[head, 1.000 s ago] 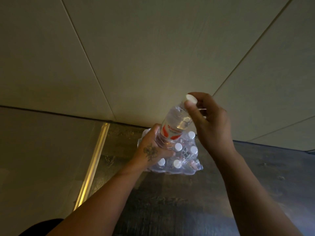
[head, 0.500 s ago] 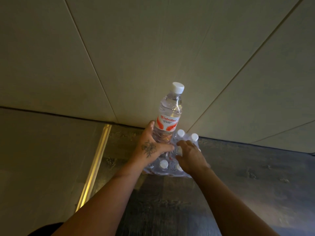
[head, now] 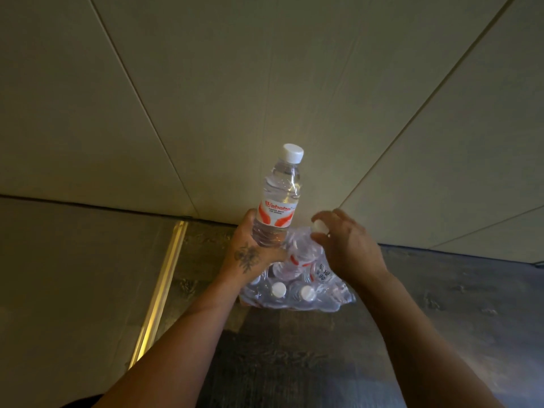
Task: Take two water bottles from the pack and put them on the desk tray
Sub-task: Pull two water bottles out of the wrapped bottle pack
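Forearms reach forward from the bottom edge over a dark wood-grain floor (head: 288,357), with a shiny brass threshold strip (head: 160,293) running along its left side. Farther on, the clear shrink-wrapped pack of small white-capped water bottles (head: 297,293) sits on that floor, its film crumpled and torn at the top. The tattooed left hand (head: 250,254) is wrapped around the lower body of a clear plastic water bottle with a red-and-white label and white cap (head: 279,201), holding it upright just above the pack. The right hand (head: 347,242) has its fingertips pinched on the white cap of a second clear bottle (head: 300,254), which leans tilted and partly out of the wrap. Behind everything rise pale beige wall panels (head: 265,83) with thin seams. No tray is seen.
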The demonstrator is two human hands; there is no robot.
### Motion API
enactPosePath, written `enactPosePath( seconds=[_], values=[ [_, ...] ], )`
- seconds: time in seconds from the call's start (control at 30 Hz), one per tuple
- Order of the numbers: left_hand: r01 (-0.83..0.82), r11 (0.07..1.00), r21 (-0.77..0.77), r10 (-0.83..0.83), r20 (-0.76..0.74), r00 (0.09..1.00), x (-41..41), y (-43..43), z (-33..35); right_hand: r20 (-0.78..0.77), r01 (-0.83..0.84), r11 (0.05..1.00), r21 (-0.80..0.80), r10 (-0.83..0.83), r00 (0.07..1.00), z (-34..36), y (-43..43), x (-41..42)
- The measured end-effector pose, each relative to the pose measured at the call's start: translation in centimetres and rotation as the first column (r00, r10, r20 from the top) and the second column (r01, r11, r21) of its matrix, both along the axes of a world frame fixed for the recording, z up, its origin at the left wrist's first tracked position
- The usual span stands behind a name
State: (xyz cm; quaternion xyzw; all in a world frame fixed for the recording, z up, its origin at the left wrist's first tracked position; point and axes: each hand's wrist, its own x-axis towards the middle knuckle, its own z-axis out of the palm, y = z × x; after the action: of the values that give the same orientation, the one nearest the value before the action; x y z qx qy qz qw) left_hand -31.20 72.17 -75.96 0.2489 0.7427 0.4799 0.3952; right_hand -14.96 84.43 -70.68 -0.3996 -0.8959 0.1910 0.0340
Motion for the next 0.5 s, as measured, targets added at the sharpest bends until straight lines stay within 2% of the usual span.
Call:
enactPosePath(
  seconds=[0.2,0.5],
  values=[
    [-0.022,1.000,0.014,0.021,0.053,0.998,0.3,0.0,1.5,-0.203,0.034,0.999,0.026,-0.028,0.979,7.5,1.5,-0.4],
    [0.046,0.999,-0.002,-0.045,0.094,0.995,1.1,0.6,2.0,-0.180,0.026,0.994,0.102,-0.007,0.984,7.8,1.1,-0.7]
  ],
)
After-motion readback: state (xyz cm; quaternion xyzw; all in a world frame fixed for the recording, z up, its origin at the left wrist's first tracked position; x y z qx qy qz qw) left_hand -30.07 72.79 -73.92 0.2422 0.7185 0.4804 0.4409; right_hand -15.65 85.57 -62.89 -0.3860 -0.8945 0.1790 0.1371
